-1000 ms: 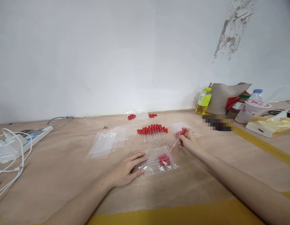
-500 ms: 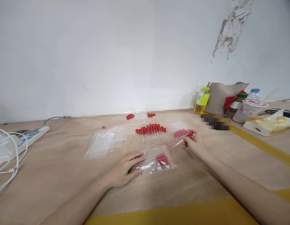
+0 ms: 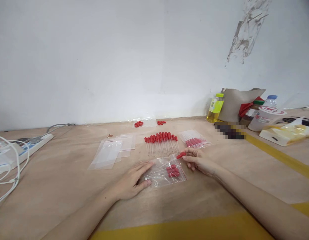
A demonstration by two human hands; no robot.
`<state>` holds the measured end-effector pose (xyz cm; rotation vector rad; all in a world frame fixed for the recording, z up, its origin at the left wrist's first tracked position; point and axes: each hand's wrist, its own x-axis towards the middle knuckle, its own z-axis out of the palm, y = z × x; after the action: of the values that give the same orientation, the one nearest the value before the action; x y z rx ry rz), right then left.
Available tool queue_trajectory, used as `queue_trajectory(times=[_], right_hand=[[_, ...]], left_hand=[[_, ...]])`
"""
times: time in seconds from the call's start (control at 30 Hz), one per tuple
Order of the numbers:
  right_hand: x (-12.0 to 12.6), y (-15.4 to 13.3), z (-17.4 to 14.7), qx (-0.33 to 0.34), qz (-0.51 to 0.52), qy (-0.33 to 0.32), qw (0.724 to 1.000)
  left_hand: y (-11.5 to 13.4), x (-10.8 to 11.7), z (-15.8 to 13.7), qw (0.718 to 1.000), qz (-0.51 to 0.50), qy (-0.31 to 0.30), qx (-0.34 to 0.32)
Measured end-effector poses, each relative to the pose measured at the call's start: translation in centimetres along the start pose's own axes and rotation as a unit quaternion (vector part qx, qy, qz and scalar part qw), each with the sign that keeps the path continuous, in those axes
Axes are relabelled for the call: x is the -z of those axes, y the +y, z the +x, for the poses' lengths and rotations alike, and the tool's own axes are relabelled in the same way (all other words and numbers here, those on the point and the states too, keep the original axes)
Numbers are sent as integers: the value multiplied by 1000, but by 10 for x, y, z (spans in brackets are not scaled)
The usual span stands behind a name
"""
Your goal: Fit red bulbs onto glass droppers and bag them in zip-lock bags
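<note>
My left hand (image 3: 134,181) lies flat, fingers spread, with its fingertips on the closed end of a clear zip bag (image 3: 158,178). Inside that bag are several red-bulbed droppers (image 3: 172,171). At the bag's open right edge, my right hand (image 3: 198,161) pinches another dropper by its red bulb (image 3: 180,155); its tube points left and seems to be within the bag mouth. Just behind the bag stands a fanned row of red-bulbed droppers (image 3: 160,138). A second zip bag (image 3: 204,144) holding several droppers lies behind my right hand.
Flat clear bags (image 3: 107,153) overlap on the left. Small red bulbs (image 3: 139,124) lie near the wall. A power strip (image 3: 42,143) with white cables is at far left. A yellow-liquid bottle (image 3: 215,108), a grey holder (image 3: 231,105) and a lidded cup (image 3: 265,118) stand back right.
My right hand has moved left and toward me, bringing the dropper from beside the second bag to the front bag's mouth. My left hand has stayed in place.
</note>
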<state>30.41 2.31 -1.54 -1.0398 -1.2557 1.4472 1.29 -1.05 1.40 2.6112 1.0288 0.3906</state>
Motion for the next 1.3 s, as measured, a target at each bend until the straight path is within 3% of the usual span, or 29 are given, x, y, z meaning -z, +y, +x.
queue_trajectory(times=[0.17,0.3,0.57,0.67,0.77,1.0,1.13,1.3], right_hand=[[3,-3,0,-16,-57,-102,993],[-6,-3,1,-37,-125,-134,982],[-17,3,7,-9,-139,-2,990],[-15,1,3,33,-181,20,983],[-16,1,-1,86,-203,-3,975],[-23,12,5,92,-186,-77,975],[-23,9,6,151,-255,-57,953],[-24,7,5,162,-383,11,909]], left_hand=[[1,-1,1,1000,12,-4,-7],[0,-2,1,1000,16,3,-10],[-3,-4,-1,999,33,-6,8],[-3,-4,0,999,31,-5,7],[-3,-3,1,1000,28,-9,9],[-4,-6,0,1000,31,2,7],[-5,-7,-1,999,31,6,6],[-5,-6,-1,1000,29,5,8]])
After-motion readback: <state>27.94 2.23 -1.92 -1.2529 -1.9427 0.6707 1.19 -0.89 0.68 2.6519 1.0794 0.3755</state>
